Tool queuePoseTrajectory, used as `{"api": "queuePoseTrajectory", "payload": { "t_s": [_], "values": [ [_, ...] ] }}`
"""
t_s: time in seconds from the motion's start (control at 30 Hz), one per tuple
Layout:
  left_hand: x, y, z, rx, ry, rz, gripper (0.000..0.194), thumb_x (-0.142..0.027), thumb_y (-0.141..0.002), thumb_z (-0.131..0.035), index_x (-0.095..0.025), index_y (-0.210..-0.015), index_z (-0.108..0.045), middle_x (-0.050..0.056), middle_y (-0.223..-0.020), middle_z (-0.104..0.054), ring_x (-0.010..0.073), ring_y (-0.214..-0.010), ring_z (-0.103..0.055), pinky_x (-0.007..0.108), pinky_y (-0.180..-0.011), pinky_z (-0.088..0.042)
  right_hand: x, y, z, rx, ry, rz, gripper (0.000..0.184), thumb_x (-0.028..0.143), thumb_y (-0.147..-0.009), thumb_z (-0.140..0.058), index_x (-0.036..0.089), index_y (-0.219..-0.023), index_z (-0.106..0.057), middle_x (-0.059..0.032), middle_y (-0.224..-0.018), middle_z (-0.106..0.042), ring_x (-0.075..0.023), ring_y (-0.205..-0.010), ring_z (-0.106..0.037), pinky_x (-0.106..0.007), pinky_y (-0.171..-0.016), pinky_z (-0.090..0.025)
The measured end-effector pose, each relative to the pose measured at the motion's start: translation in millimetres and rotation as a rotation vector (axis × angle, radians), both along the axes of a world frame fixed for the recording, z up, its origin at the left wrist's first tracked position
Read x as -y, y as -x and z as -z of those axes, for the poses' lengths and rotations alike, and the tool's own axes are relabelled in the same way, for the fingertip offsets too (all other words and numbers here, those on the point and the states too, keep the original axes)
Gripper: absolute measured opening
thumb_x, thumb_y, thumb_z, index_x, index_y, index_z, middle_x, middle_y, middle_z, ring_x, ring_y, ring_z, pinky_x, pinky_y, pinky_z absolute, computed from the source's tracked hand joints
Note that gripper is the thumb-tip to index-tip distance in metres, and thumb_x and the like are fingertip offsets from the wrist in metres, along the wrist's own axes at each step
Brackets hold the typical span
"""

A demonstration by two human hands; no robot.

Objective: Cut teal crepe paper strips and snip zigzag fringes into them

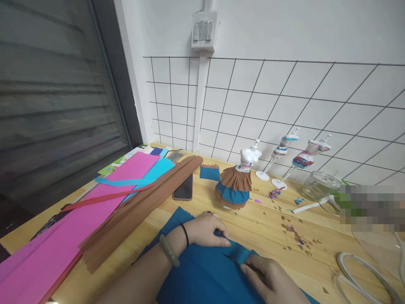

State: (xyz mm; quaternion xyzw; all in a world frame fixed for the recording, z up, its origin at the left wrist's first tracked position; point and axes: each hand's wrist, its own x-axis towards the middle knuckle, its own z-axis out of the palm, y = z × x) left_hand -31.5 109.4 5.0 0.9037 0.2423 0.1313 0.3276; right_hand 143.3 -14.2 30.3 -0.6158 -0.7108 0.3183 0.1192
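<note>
A sheet of teal crepe paper [202, 274] lies on the wooden table [268, 223] in front of me. My left hand [205, 230], with a green bangle and a black band at the wrist, rests on the sheet's far edge, fingers together and pressing the paper flat. My right hand [272, 280] is closed near a cut in the sheet's right side; its fingers pinch something dark that I cannot make out. Beyond the hands stands a small white mannequin [237, 179] dressed in a brown and teal paper skirt.
Pink [63, 236], brown [142, 202] and light blue paper sheets lie at left, a phone [183, 188] beside them. Two more small mannequins [294, 158] lean by the gridded wall. A glass jar [319, 185], paper scraps [294, 236] and white scissors [360, 274] sit at right.
</note>
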Motion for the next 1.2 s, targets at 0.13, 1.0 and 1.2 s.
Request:
{"api": "queuePoseTrajectory", "payload": {
  "t_s": [0.13,1.0,1.2],
  "values": [
    [0,0,-1.7,-0.003,0.004,0.001,0.022,-0.040,-0.070,-0.062,-0.021,-0.077,-0.069,0.000,-0.073,-0.067,0.0140,-0.076,-0.056,0.022,-0.071,-0.041,-2,0,8.5,0.009,-0.007,-0.005,0.032,0.039,-0.088,-0.033,0.021,-0.066,-0.048,-0.0003,-0.064,-0.059,-0.0154,-0.060,-0.055,-0.022,-0.057,-0.040],
    [-8,13,-10.9,-0.033,0.058,-0.010,0.017,-0.035,-0.072,-0.061,-0.021,-0.078,-0.069,-0.002,-0.079,-0.070,0.0138,-0.080,-0.059,0.022,-0.076,-0.041,-9,6,12.4,0.029,-0.025,-0.014,0.031,0.037,-0.088,-0.033,0.021,-0.066,-0.048,-0.0003,-0.065,-0.059,-0.0152,-0.061,-0.055,-0.022,-0.057,-0.039],
    [-9,14,-11.1,-0.030,0.084,-0.017,0.018,-0.035,-0.073,-0.060,-0.021,-0.078,-0.068,-0.001,-0.079,-0.069,0.0144,-0.080,-0.059,0.022,-0.072,-0.042,-7,5,12.0,-0.002,-0.019,0.001,0.031,0.038,-0.088,-0.035,0.021,-0.065,-0.046,-0.0001,-0.066,-0.059,-0.0150,-0.062,-0.055,-0.021,-0.058,-0.040]
  ]
}}
